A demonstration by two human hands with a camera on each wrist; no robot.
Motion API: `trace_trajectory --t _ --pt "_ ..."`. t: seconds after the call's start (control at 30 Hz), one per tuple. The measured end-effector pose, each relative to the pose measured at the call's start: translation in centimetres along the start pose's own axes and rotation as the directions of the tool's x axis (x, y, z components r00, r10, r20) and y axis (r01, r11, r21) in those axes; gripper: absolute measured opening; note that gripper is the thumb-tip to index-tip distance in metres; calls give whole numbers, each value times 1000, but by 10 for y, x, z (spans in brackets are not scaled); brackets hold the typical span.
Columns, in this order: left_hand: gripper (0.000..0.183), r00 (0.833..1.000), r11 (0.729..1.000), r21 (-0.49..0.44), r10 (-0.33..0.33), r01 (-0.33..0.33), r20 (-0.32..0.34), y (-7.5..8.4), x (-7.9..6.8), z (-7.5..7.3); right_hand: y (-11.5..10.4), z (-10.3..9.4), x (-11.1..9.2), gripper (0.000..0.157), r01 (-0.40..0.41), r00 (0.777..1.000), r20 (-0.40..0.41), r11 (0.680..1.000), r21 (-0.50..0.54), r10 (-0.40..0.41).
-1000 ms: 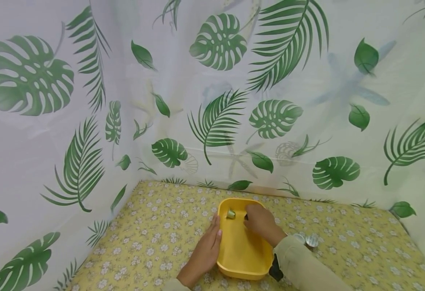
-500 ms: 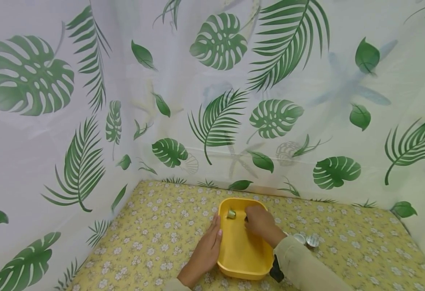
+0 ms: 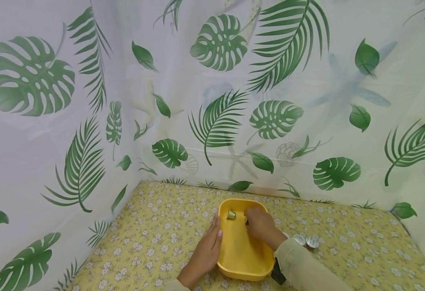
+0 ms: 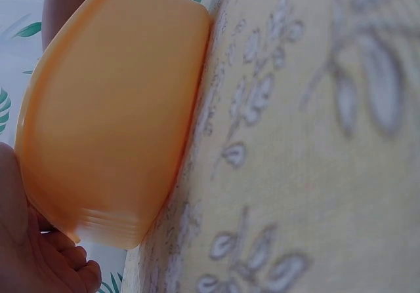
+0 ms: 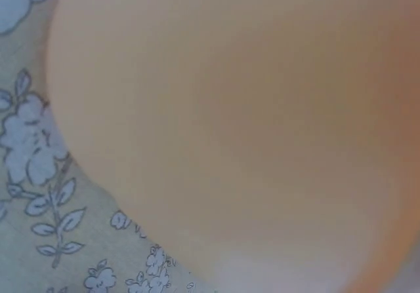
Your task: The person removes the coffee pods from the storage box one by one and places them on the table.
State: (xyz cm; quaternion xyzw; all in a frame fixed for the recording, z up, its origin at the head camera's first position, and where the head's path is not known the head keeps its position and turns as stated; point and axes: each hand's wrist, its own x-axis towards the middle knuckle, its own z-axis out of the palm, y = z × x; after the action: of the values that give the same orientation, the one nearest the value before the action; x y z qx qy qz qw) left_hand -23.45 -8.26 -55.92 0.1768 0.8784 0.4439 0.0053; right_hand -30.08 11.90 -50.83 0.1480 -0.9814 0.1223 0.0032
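Note:
A deep yellow plastic tray (image 3: 242,258) stands lengthwise on the cloth. My left hand (image 3: 206,247) grips its left side, with the thumb at the rim and the fingers along the outer wall; the left wrist view shows those fingers (image 4: 72,257) bent below the rim. Inside the tray, my right hand (image 3: 261,224) is curled at the far right, pinching a small dark object (image 3: 247,222) that it mostly hides. A small green-gold coffee capsule (image 3: 231,214) lies on its side near the tray's far left corner. Only the blurred tray wall (image 5: 216,109) fills most of the right wrist view.
Just right of the tray, beside my right sleeve (image 3: 296,258), several silver-topped capsules (image 3: 312,242) sit on the yellow flowered cloth (image 3: 154,242). A white curtain (image 3: 183,121) printed with green leaves rises behind and at the left side.
My right hand has turned slightly inside the tray, so less of the dark object shows. The left hand, the tray and the green-gold capsule stay where they were.

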Motion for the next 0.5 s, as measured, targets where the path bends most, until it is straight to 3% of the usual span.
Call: trace_trajectory --t 0.5 --pt "69 1000 1000 3 -12 12 4 1 0 0 4 8 -3 23 55 997 -61 998 25 -53"
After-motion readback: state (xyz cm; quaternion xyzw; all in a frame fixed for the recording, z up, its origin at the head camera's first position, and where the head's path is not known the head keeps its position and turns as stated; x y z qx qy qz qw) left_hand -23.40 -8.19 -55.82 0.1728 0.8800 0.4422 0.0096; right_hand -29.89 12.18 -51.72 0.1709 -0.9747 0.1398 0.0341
